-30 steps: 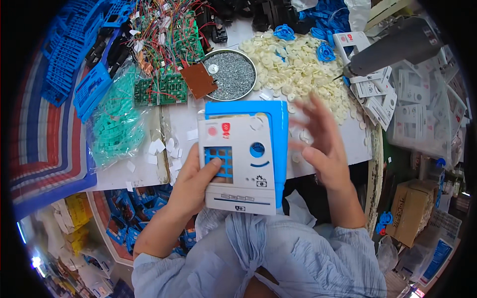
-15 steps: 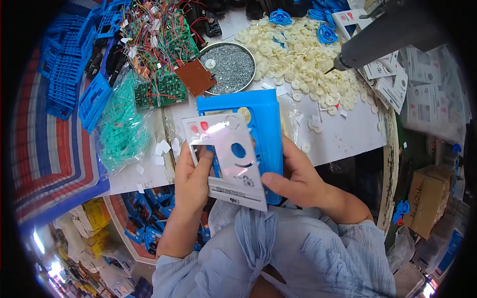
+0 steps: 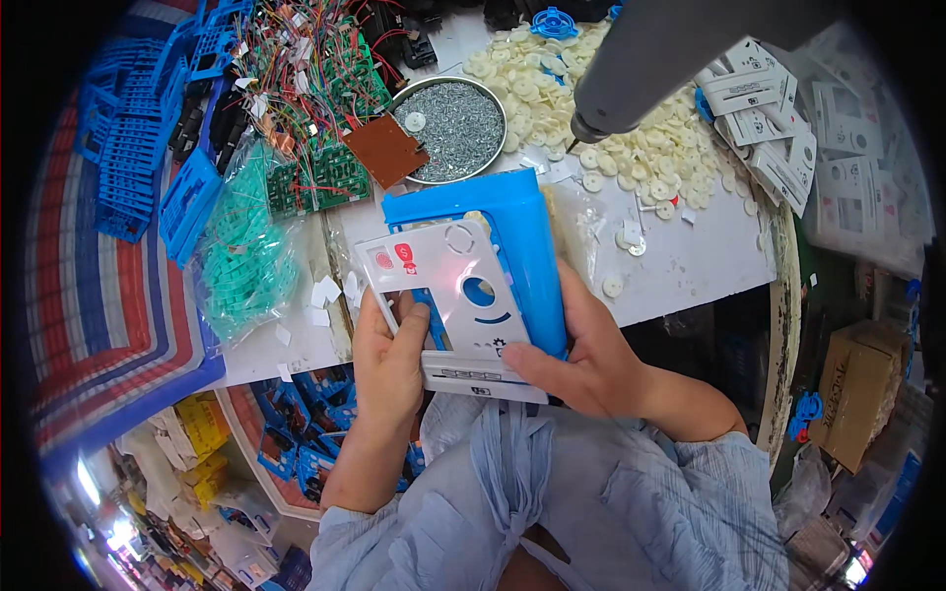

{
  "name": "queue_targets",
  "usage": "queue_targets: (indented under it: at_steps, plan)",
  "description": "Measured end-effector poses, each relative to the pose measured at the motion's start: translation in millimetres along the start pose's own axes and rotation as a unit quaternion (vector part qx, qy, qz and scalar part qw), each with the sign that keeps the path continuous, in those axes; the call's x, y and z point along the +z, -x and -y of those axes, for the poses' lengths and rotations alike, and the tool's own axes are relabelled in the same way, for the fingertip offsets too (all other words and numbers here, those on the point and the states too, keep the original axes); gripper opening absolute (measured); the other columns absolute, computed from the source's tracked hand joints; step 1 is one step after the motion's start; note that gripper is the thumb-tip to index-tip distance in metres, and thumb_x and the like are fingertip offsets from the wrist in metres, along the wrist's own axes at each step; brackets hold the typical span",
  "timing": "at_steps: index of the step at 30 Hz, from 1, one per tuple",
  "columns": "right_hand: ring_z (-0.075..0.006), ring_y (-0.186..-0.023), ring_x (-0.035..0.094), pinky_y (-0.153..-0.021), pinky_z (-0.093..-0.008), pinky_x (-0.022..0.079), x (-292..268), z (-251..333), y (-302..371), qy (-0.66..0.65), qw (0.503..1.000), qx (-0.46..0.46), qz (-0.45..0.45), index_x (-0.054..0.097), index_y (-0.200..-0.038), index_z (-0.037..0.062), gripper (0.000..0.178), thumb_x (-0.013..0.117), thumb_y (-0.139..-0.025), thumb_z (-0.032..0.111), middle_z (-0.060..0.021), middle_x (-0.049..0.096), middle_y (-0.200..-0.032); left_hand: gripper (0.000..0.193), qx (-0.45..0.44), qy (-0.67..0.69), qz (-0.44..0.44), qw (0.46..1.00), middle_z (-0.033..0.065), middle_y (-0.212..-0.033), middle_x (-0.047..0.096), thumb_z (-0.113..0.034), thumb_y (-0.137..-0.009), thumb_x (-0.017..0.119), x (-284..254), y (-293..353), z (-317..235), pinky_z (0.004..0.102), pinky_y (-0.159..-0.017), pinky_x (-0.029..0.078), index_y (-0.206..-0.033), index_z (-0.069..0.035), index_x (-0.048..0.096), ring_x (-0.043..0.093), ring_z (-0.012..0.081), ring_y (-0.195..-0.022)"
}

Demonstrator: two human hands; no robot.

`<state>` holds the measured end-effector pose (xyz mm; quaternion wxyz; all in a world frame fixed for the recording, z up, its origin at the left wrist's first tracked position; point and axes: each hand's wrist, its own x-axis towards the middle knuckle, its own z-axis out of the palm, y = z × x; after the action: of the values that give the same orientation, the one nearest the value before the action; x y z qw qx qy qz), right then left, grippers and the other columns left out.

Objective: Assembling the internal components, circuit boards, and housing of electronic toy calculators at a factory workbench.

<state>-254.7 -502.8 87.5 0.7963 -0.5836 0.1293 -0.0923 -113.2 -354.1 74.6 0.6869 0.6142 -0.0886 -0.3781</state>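
Observation:
A white printed plastic faceplate (image 3: 448, 286) with a round hole and a large rectangular cut-out lies tilted over a blue plastic housing (image 3: 540, 241). My left hand (image 3: 387, 362) is closed on the faceplate's left side, its thumb at the cut-out and its other fingers mostly hidden behind. Wrapped round the housing's right edge, my right hand (image 3: 603, 360) presses its thumb onto the plate's lower right. The housing shows beyond the plate at the top and right. Beyond my hands, a dark grey electric screwdriver (image 3: 641, 74) points its bit down toward the table.
A round tin of screws (image 3: 458, 128) stands behind the housing, a brown board (image 3: 384, 153) across its rim. Cream plastic discs (image 3: 650, 158) are heaped to its right. Wired green circuit boards (image 3: 325, 177) and a bag of green parts (image 3: 246, 256) lie left; more white faceplates (image 3: 769, 118) right.
The faceplate has turned slightly and lies closer over the housing, and my right thumb reaches further onto it. The screwdriver has swung left over the discs.

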Motion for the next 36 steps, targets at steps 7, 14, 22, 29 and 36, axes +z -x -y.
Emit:
queue_targets:
  at_steps: [7, 14, 22, 29, 36]
  plan:
    - [-0.0184, -0.132, 0.046, -0.11, -0.0362, 0.039, -2.2, -7.9, -3.8, -0.162, 0.984, 0.048, 0.047, 0.018, -0.155, -0.0013, 0.071, 0.059, -0.097, 0.006, -0.0139, 0.046, -0.144, 0.053, 0.089, 0.015, -0.017, 0.996, 0.0163, -0.151, 0.041, -0.018, -0.105, 0.043, 3.3, 36.8, -22.8, 0.0396, -0.113, 0.038, -0.152, 0.003, 0.028, 0.044, 0.0242, -0.138]
    - [-0.0192, -0.134, 0.046, -0.111, -0.037, 0.038, -2.6, -17.5, -8.6, -0.152, 0.985, 0.035, 0.074, 0.02, -0.155, -0.0004, 0.069, 0.058, -0.097, 0.005, -0.0137, 0.046, -0.145, 0.055, 0.034, 0.035, 0.0, 0.999, 0.0191, -0.147, 0.045, -0.017, -0.106, 0.041, -16.2, 35.3, -11.9, 0.0377, -0.11, 0.04, -0.154, 0.004, 0.024, 0.052, 0.0233, -0.13]
    - [-0.0182, -0.129, 0.05, -0.109, -0.0369, 0.041, 1.4, -15.7, -11.2, -0.151, 0.983, 0.061, 0.086, 0.023, -0.153, -0.0002, 0.069, 0.057, -0.094, 0.003, -0.0124, 0.048, -0.143, 0.072, 0.335, -0.206, -0.137, 0.909, 0.0201, -0.153, 0.037, -0.015, -0.09, 0.063, -19.3, 14.9, -9.5, 0.0423, -0.114, 0.032, -0.152, 0.002, 0.03, 0.039, 0.031, -0.14]
    - [-0.0173, -0.121, 0.055, -0.104, -0.0361, 0.046, 11.0, -11.7, -11.3, -0.11, 0.988, 0.05, 0.097, 0.03, -0.149, -0.0009, 0.063, 0.058, -0.092, 0.004, -0.0123, 0.053, -0.136, 0.033, 0.33, -0.462, 0.02, 0.823, 0.0103, -0.098, 0.055, -0.012, -0.074, 0.08, -11.7, -15.7, -49.7, 0.0336, -0.071, 0.042, -0.098, -0.003, 0.06, 0.053, 0.0221, -0.089]
    - [-0.0197, -0.099, 0.067, -0.086, -0.0348, 0.053, 2.0, -19.6, -8.6, 0.087, 0.993, -0.012, 0.079, 0.039, -0.143, -0.0017, 0.065, 0.067, -0.088, 0.017, -0.0153, 0.065, -0.115, 0.024, 0.18, -0.396, 0.074, 0.898, 0.0091, -0.085, 0.052, -0.015, -0.079, 0.08, -7.6, -11.1, -64.1, 0.0316, -0.068, 0.04, -0.085, 0.0, 0.063, 0.051, 0.0211, -0.076]
